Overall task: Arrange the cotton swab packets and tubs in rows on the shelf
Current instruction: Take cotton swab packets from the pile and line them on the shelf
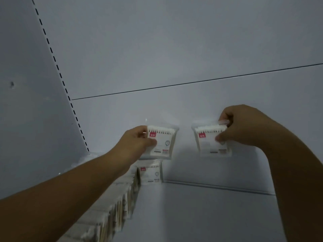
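Packets stand edge-on in a row point(122, 198) running from seven o'clock to centre. The left hand point(136, 142) pinches one packet point(165, 143) above its far end; the right hand point(244, 126) pinches another packet point(208, 144) at three o'clock, probably to begin the next row on the shelf point(209, 215).

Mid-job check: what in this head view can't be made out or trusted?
1. Row of packets, head view: the left forearm covers much of it, so no count.
2. Print on the left packet and right packet: blurred and too small.
3. Left hand and right hand: the fingers behind the packets are hidden.
4. Shelf front: cut off by the bottom edge; no tubs in view.
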Demonstrator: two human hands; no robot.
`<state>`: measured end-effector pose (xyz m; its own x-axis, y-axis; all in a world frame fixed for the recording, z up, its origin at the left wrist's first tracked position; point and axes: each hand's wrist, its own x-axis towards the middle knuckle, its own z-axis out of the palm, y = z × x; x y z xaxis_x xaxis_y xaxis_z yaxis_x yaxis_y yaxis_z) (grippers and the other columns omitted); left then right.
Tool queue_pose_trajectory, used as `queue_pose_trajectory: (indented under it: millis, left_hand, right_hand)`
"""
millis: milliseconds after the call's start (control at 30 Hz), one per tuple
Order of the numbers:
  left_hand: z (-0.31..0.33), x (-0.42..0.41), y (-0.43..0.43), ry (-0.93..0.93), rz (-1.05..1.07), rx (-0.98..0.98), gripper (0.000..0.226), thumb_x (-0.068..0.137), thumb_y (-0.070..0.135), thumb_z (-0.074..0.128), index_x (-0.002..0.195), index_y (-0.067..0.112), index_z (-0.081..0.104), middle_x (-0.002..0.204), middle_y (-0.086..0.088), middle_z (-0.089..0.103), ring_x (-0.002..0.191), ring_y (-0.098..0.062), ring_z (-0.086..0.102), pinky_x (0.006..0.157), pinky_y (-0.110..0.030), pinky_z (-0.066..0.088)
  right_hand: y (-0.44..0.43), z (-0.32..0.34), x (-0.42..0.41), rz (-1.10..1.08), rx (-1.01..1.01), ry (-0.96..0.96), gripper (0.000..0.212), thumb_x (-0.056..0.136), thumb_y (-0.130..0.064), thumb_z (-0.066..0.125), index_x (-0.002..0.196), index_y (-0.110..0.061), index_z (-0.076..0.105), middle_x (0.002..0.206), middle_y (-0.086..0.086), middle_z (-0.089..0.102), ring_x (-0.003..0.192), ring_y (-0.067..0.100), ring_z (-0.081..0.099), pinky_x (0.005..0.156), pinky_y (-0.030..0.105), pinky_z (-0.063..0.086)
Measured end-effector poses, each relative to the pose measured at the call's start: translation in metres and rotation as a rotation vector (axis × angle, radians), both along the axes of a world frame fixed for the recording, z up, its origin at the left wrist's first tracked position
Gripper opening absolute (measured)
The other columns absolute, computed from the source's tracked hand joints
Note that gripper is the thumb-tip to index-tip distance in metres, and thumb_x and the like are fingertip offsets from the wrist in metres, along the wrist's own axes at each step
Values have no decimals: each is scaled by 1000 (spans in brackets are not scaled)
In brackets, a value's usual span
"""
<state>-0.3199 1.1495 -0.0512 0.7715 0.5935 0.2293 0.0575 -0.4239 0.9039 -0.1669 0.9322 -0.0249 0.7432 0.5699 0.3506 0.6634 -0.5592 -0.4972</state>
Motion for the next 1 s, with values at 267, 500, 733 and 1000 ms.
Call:
queue_pose_trajectory:
  millis: [267, 500, 733, 1000]
  left_hand:
    - [-114, 25, -66, -208, 438, -204, 23, 85, 2, 61, 74, 17, 47, 73, 0, 54, 68, -16, 53, 57, -21, 47]
    - [-140, 27, -56, -173, 481, -179, 7, 89, 12, 58, 88, 15, 52, 95, -13, 56, 88, -30, 58, 78, -46, 51]
    - [-139, 26, -51, -161, 505, 2, 8, 94, 11, 52, 92, 19, 54, 107, 1, 46, 86, -12, 51, 69, -14, 37]
    - [-141, 23, -50, -234, 442, 34, 21, 87, 14, 67, 97, 30, 59, 84, 13, 65, 82, 0, 61, 74, -22, 45]
  right_hand:
    - [5, 5, -6, 94, 195, 51, 35, 61, -17, 88, 74, -23, 56, 80, -1, 62, 67, 11, 55, 52, 24, 36]
    - [19, -13, -5, 155, 75, 95, 32, 61, -14, 86, 76, -19, 59, 77, -2, 62, 66, 10, 56, 49, 22, 36]
    - [26, -22, -2, 90, -36, 15, 28, 62, -19, 86, 76, -20, 61, 81, -4, 60, 70, 7, 53, 54, 22, 36]
    - [19, -17, -8, 130, -39, 110, 28, 62, -19, 87, 79, -19, 66, 80, -3, 65, 70, 12, 63, 63, 27, 54]
